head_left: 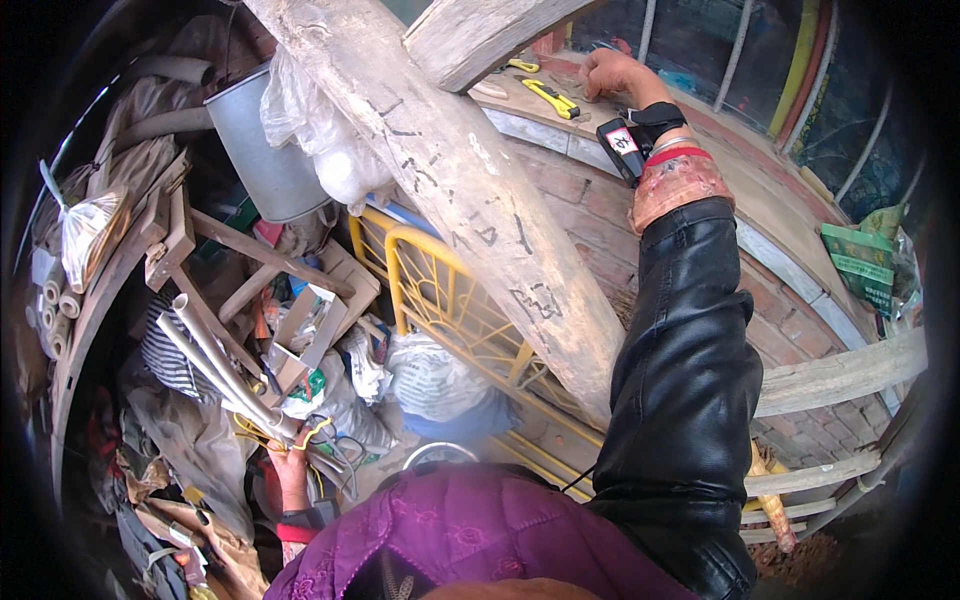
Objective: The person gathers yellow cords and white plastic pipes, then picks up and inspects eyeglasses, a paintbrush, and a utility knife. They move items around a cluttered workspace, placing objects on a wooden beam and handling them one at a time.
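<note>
My right hand (pixel 611 73) reaches out to a window ledge at the upper right, its fingers bent down close to the sill; whether something is between them is hidden. A yellow and black utility knife (pixel 551 99) lies on the ledge just left of it, with another yellow-handled tool (pixel 523 66) behind. At the lower left, my left hand (pixel 289 457) grips a yellow cord (pixel 319 433) beside a bundle of pale plastic pipes (pixel 225 367). A black device with a label (pixel 621 146) is strapped to my right wrist.
A thick wooden beam (pixel 480 202) with dark marks slants across the middle. Behind it stand a yellow metal bed frame (pixel 427 262) and a metal bucket (pixel 262 150). Stuffed bags (pixel 442 375), a wooden stool frame (pixel 262 262) and cardboard crowd the left. Wooden rails (pixel 840 371) cross at right.
</note>
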Demonstrator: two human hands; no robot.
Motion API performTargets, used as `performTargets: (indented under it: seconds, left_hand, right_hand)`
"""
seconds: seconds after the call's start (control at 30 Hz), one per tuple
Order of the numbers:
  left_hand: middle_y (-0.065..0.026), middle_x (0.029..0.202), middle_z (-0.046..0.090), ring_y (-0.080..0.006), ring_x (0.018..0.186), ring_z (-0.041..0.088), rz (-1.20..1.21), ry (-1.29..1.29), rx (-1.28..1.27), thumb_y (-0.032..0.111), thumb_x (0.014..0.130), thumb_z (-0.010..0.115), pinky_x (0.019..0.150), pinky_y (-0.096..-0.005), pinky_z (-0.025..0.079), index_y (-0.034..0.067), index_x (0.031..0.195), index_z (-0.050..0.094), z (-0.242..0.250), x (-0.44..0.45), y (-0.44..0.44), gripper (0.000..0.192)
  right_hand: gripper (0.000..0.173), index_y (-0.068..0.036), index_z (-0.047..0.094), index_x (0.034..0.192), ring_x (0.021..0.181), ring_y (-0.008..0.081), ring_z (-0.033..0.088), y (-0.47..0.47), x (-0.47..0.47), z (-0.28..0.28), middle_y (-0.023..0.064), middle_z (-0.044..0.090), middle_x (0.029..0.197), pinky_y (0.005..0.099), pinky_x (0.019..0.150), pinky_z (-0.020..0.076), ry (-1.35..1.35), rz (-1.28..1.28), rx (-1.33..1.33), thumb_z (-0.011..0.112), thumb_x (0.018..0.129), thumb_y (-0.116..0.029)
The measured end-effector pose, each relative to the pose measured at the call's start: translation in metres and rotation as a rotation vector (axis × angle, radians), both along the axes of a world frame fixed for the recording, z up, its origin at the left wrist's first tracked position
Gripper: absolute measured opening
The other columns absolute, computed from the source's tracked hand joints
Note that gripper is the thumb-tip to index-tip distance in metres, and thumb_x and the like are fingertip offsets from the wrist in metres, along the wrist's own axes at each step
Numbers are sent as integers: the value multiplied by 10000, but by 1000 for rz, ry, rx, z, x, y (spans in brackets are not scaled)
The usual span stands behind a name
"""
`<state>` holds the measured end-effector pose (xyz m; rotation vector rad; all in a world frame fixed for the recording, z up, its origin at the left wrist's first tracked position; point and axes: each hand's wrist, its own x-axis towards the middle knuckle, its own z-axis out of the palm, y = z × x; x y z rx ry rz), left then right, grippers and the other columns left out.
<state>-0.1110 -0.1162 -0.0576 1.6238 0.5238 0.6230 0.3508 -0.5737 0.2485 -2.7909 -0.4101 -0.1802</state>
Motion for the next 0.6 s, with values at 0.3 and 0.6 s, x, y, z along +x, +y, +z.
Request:
performTargets:
  seconds: [0.3, 0.6]
  left_hand:
    - [2, 737, 563, -91, 676, 513, -36, 1, 20, 72, 690, 682, 646, -234, 410, 21, 822, 581, -10, -1, 19, 174]
    - [2, 739, 562, -85, 665, 505, -24, -33, 43, 92, 708, 668, 618, -228, 405, 24, 842, 578, -2, -5, 16, 175]
  right_hand:
    - [333, -76, 604, 969, 971, 309, 559, 50, 34, 9, 166, 590, 1011, 379, 796, 452, -278, 115, 72, 594, 648, -165]
    - [401, -47, 498, 1141, 1050, 344, 500, 64, 121, -56, 217, 525, 1118, 398, 878, 405, -477, 215, -80, 507, 772, -204]
